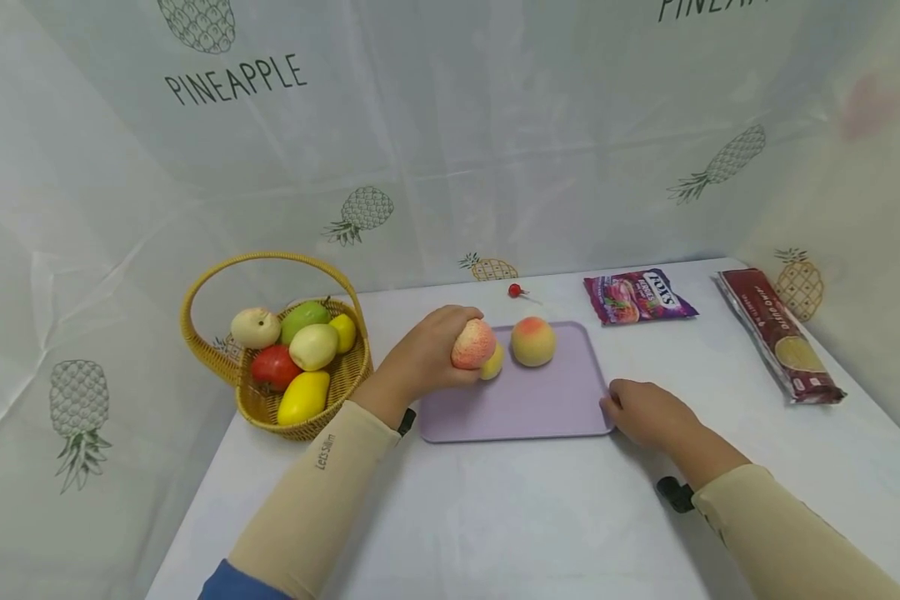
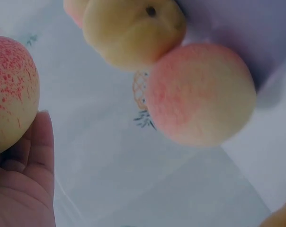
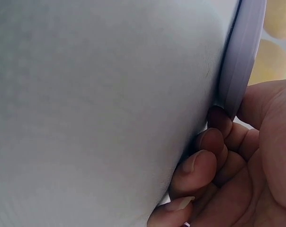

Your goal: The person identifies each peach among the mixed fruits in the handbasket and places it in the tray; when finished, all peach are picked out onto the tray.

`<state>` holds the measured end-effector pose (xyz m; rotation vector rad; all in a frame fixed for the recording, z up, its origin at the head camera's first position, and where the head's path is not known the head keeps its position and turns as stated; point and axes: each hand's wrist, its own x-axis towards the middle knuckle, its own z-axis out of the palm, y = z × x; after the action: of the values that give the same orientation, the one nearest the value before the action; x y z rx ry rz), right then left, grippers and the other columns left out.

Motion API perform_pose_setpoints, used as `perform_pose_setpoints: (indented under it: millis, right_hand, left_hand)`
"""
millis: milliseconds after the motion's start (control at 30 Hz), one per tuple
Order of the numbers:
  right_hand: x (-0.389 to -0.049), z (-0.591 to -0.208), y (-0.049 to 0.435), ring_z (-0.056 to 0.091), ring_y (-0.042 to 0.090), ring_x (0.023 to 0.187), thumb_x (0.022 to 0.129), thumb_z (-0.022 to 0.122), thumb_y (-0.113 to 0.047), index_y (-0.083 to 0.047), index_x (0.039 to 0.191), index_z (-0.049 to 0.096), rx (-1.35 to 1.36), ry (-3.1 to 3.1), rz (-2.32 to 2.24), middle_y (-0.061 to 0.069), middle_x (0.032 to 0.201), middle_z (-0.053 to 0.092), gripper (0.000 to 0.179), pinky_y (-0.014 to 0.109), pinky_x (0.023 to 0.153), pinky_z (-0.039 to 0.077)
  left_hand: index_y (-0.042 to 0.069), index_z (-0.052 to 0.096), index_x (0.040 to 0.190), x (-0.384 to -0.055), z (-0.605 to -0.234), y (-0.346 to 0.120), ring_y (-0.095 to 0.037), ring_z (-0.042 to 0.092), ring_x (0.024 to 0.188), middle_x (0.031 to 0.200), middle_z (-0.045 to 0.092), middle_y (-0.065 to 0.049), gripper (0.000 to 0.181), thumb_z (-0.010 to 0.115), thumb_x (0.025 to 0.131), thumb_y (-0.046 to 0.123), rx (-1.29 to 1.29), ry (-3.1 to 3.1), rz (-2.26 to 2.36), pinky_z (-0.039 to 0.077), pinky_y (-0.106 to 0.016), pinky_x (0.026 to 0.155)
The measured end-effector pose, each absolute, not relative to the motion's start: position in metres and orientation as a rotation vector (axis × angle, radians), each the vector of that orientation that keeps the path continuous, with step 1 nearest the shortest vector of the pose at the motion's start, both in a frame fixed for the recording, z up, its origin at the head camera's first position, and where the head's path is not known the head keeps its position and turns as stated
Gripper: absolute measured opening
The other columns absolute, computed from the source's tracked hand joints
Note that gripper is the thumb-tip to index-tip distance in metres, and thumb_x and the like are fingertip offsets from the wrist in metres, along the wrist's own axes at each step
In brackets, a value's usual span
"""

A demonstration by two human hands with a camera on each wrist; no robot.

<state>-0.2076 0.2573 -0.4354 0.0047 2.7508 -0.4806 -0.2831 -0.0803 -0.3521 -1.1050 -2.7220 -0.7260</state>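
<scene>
My left hand grips a red-speckled peach over the left part of a lilac tray. In the left wrist view, the fingers curl round this peach. Just beside it, a yellow peach is partly hidden by the hand. A yellow peach with a pink top sits at the tray's back middle. A bit of another pinkish fruit shows at the left wrist view's top edge. My right hand pinches the tray's right rim, thumb on top and fingers underneath.
A wicker basket of mixed fruit stands left of the tray. Behind the tray lies a small red item with a stem. A purple candy bag and a long maroon packet lie at the right. A patterned sheet hangs behind.
</scene>
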Motion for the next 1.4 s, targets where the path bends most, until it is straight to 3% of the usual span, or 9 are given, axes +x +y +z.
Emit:
perform_pose_setpoints:
  millis: [533,733,1100,1400]
  right_hand:
    - [-0.207,-0.436,0.260,0.062,0.030,0.094,0.104,0.057,-0.035,0.002,0.126,0.060,0.005,2.755,-0.476,0.014,0.105,0.068,0.043,0.058,0.092,0.053]
    - [-0.207,-0.435,0.260,0.062,0.032,0.097,0.104,0.058,-0.034,0.003,0.128,0.060,0.011,2.760,-0.480,0.016,0.108,0.069,0.045,0.060,0.094,0.052]
    - [-0.207,-0.436,0.259,0.064,0.033,0.099,0.103,0.058,-0.034,0.004,0.130,0.059,0.015,2.750,-0.492,0.017,0.111,0.069,0.047,0.061,0.095,0.052]
    - [-0.209,-0.438,0.259,0.059,0.027,0.088,0.104,0.057,-0.033,-0.001,0.117,0.063,0.003,2.754,-0.490,0.010,0.098,0.067,0.035,0.054,0.086,0.053]
  left_hand:
    - [0.018,0.055,0.140,-0.280,-0.358,-0.049,-0.015,0.056,0.128,0.139,0.059,0.002,0.069,0.086,0.079,0.026,-1.125,-2.729,-0.738,0.051,-0.039,0.107]
    - [0.017,0.054,0.140,-0.283,-0.363,-0.038,-0.014,0.053,0.131,0.139,0.058,0.003,0.068,0.086,0.080,0.025,-1.208,-2.696,-0.774,0.046,-0.032,0.112]
    - [0.019,0.052,0.142,-0.284,-0.368,-0.023,-0.012,0.054,0.129,0.140,0.056,0.006,0.074,0.089,0.078,0.028,-1.179,-2.748,-0.777,0.047,-0.033,0.111]
    - [0.022,0.054,0.139,-0.286,-0.371,-0.007,-0.009,0.055,0.123,0.138,0.055,0.007,0.071,0.089,0.078,0.031,-1.154,-2.772,-0.817,0.049,-0.030,0.108]
